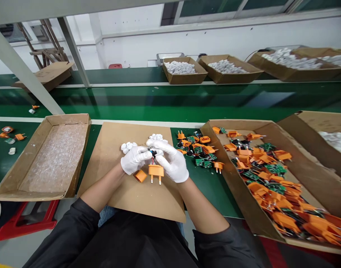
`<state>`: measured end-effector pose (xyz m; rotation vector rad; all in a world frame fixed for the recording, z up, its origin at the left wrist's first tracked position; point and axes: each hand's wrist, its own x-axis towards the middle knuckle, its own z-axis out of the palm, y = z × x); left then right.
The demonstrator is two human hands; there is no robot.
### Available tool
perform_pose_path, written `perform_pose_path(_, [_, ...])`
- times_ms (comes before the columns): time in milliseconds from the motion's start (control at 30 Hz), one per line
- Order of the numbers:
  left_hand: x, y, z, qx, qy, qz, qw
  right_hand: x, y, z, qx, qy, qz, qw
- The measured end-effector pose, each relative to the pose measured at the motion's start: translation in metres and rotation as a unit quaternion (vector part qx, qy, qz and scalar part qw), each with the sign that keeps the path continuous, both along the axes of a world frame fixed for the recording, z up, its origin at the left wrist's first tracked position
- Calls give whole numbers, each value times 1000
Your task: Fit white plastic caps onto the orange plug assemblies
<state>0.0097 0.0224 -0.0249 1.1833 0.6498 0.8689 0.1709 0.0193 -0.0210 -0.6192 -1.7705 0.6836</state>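
Note:
Both my hands wear white gloves and meet over a flat cardboard sheet (123, 193). My left hand (134, 160) and my right hand (172, 160) together pinch a small dark part with red wires (153, 153). An orange two-pin plug piece (156, 172) hangs from those wires below my fingers. A second orange piece (140, 175) shows under my left hand. Small white parts (128, 146) lie on the cardboard just beyond my hands.
An empty cardboard tray (51, 156) sits at left. A loose pile of orange plugs and green circuit boards (200, 149) lies right of my hands, beside a box full of them (271, 175). Boxes of white parts (181, 69) stand beyond the green conveyor belt (170, 102).

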Motion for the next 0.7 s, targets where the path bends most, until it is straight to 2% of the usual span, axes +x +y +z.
perform_pose_path(100, [-3, 0, 5, 33, 35, 26, 998, 4, 2, 3, 27, 15, 30, 999])
perform_pose_path(167, [-5, 0, 10, 79, 102, 43, 991, 5, 2, 3, 37, 18, 3, 999])
perform_pose_path(267, [-8, -1, 16, 166, 207, 103, 959, 5, 1, 2, 44, -11, -54, 998])
perform_pose_path(367, [-9, -2, 19, 224, 269, 166, 922, 6, 1, 1, 35, -7, -48, 998])
perform_pose_path(467, [-9, -4, 19, 291, 322, 184, 882, 6, 1, 4, -34, 24, 16, 999])
perform_pose_path(600, [-8, -9, 21, 372, 389, 214, 815, 2, -3, 12, -164, 90, 49, 981])
perform_pose_path(700, [-7, -13, 22, 413, 416, 231, 777, -2, -7, 16, -185, 125, 60, 973])
